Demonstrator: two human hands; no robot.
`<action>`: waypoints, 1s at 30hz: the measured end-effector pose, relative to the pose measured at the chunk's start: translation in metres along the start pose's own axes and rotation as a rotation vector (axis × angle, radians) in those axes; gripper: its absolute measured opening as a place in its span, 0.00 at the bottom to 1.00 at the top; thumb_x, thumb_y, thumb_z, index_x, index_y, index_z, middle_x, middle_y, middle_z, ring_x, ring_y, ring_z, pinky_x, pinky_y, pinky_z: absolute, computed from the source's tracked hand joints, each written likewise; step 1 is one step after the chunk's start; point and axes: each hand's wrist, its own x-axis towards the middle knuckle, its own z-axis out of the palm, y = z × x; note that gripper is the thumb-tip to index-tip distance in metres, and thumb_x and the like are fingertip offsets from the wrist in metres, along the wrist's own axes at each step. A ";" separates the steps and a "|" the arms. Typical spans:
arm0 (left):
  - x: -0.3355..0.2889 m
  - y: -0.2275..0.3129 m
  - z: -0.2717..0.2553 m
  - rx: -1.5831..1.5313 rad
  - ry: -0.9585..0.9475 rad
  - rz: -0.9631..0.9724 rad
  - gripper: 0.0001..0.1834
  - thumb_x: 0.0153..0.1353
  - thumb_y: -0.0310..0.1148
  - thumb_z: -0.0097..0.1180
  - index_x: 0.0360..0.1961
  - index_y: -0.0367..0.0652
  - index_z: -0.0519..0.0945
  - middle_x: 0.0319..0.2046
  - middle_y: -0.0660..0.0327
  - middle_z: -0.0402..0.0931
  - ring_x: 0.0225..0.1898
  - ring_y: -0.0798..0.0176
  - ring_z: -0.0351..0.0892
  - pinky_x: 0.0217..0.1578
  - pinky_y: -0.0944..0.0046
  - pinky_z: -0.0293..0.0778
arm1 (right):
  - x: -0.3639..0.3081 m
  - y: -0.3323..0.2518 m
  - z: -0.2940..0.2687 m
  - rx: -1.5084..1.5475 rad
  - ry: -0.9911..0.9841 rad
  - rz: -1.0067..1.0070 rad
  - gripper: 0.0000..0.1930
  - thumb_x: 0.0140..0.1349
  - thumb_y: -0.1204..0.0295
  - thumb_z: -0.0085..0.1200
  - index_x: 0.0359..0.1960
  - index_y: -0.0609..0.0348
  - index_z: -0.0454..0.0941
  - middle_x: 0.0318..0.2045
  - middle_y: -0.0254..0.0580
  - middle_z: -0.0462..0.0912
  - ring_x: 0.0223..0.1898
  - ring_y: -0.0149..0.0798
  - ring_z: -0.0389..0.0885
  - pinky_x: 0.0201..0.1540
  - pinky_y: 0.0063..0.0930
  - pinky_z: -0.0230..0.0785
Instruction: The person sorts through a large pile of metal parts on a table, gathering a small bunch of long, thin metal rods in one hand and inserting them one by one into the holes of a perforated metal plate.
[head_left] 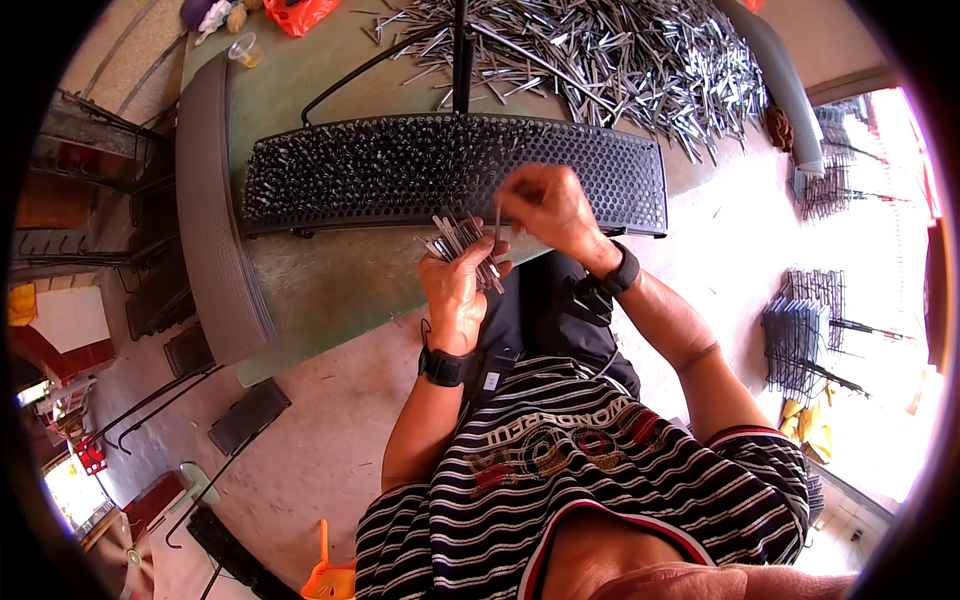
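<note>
My left hand [455, 295] is closed around a bundle of thin metal strips [458, 238], which fan out past the fingers. Just right of it, my right hand [556, 212] pinches one slim strip [498, 222], blurred by motion. Both hands are at the near edge of a long, curved black panel [620, 185] full of round holes. Many dark, shiny strip ends [345, 170] stick up from its left and middle holes. Toward the right end, the holes look unfilled. A black metal rod frame [460, 70] rises behind the panel.
A large heap of loose metal strips [640, 60] covers the back right of the green table [330, 300]. Grey curved sheets [215, 220] are stacked along its left side. A clear cup [246, 50] stands at the back left. Wire racks [800, 330] stand at right.
</note>
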 end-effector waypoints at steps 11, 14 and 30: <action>-0.002 0.005 -0.005 0.023 0.012 -0.001 0.12 0.52 0.17 0.55 0.39 0.35 0.76 0.29 0.58 0.76 0.27 0.56 0.80 0.25 0.56 0.80 | 0.012 0.017 0.018 -0.102 0.280 -0.253 0.06 0.61 0.79 0.50 0.39 0.63 0.69 0.26 0.43 0.82 0.29 0.32 0.84 0.30 0.21 0.74; -0.001 0.004 -0.007 0.026 0.018 0.007 0.11 0.52 0.17 0.55 0.38 0.35 0.76 0.29 0.58 0.76 0.26 0.55 0.80 0.25 0.56 0.80 | 0.014 0.014 0.014 -0.303 0.260 -0.414 0.06 0.58 0.81 0.51 0.36 0.63 0.70 0.25 0.45 0.81 0.28 0.37 0.84 0.28 0.23 0.73; -0.008 0.007 0.000 0.004 0.025 0.003 0.09 0.51 0.18 0.57 0.35 0.37 0.77 0.28 0.58 0.77 0.24 0.59 0.80 0.22 0.62 0.78 | 0.011 0.009 0.005 -0.726 0.124 -0.404 0.04 0.53 0.73 0.56 0.31 0.59 0.77 0.21 0.44 0.78 0.23 0.47 0.79 0.23 0.35 0.69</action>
